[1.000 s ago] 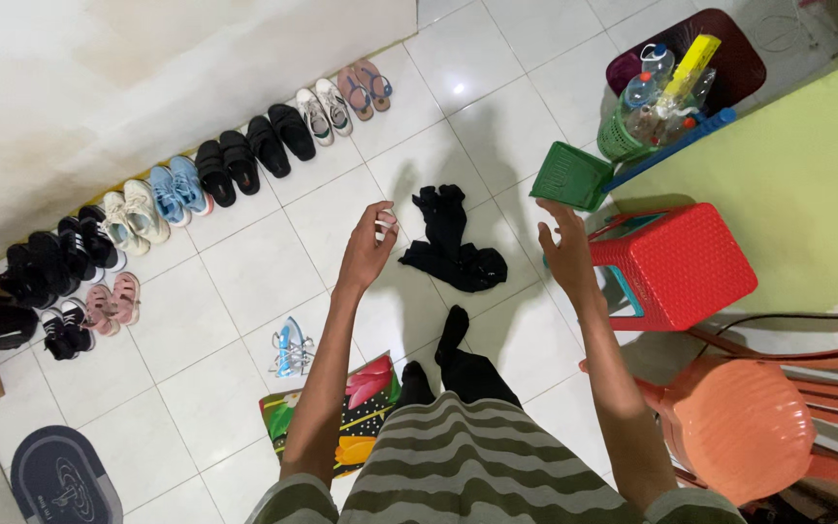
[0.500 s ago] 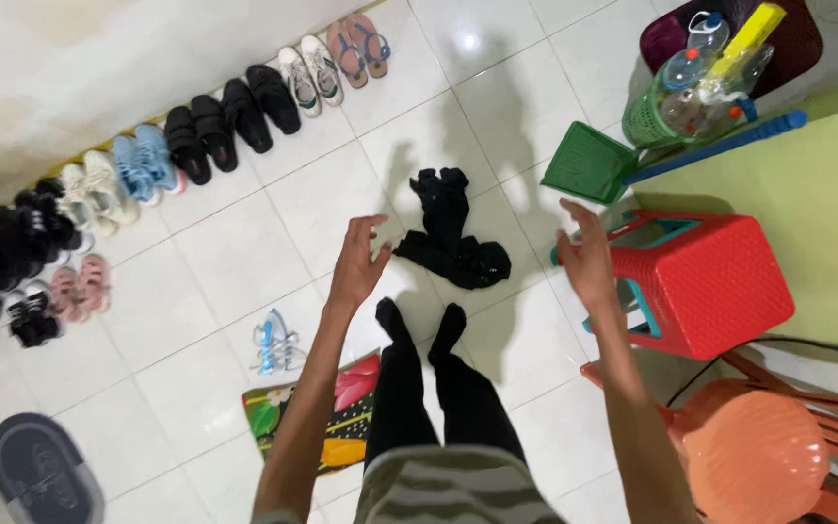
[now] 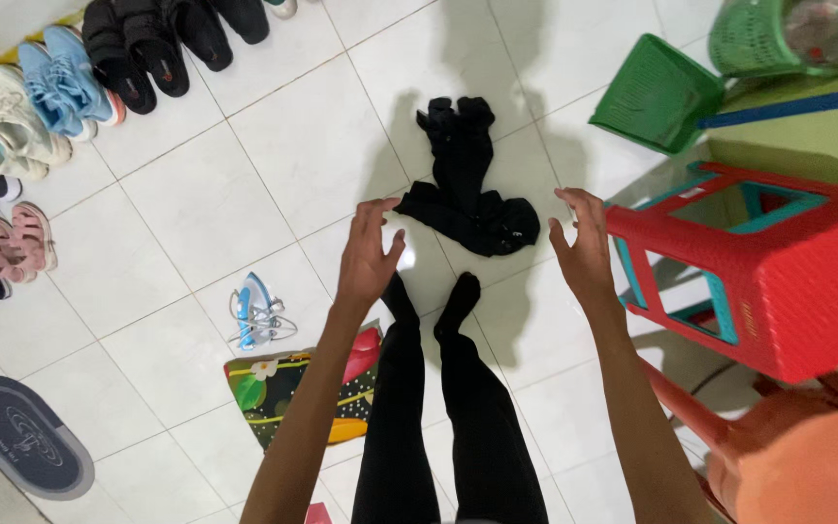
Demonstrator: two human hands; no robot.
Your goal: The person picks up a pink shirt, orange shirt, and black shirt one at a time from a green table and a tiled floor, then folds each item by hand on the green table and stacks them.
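Left hand (image 3: 369, 254) and right hand (image 3: 582, 247), 2 spread and empty, above crumpled black garment (image 3: 467, 184).

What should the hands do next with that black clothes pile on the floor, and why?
Probably reach lower and take hold of the black garment. Both the left hand and the right hand are open and empty, fingers spread, held above the white tile floor on either side of it, not touching it yet.
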